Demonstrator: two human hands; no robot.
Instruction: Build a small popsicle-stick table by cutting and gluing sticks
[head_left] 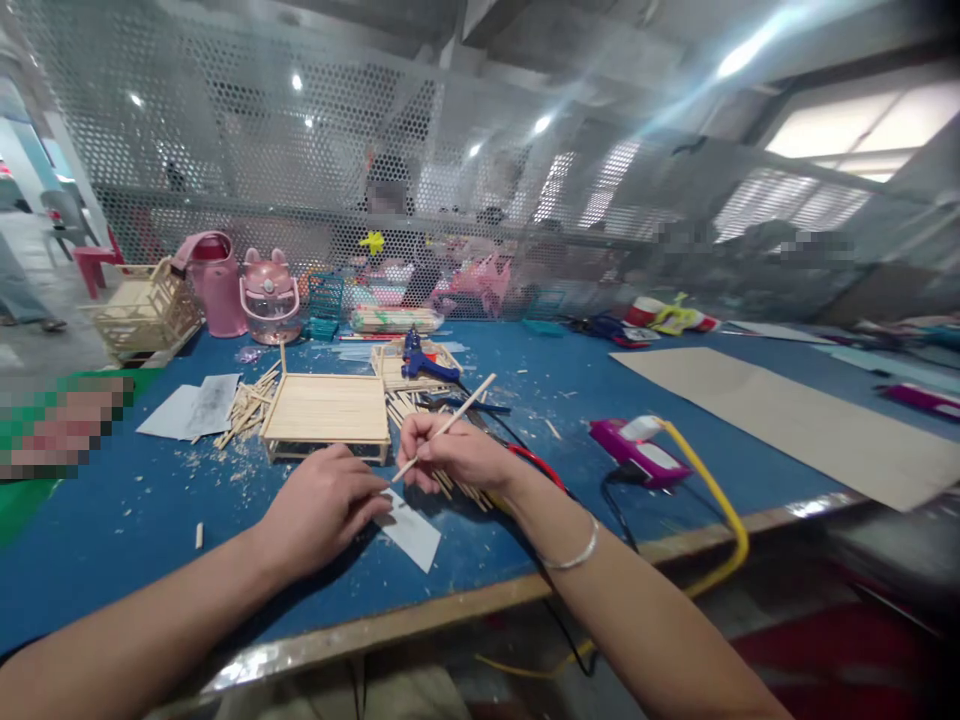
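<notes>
One blue table (480,565) carries the work. Left of centre, a wooden platform (327,405) stands beyond the hands, apparently to leave working room. At lower centre, the left hand (326,503) meets white paper (414,537); we cannot tell whether its fingers pinch it. At centre, the right hand (456,456) clamps a wooden stick (459,414) aslant in its fingers, presumably for tip control.

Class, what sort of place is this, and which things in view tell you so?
Probably a craft workshop or craft classroom: a glue gun, loose wooden sticks and a small slatted wooden structure share a blue worktable scattered with wood scraps.
</notes>
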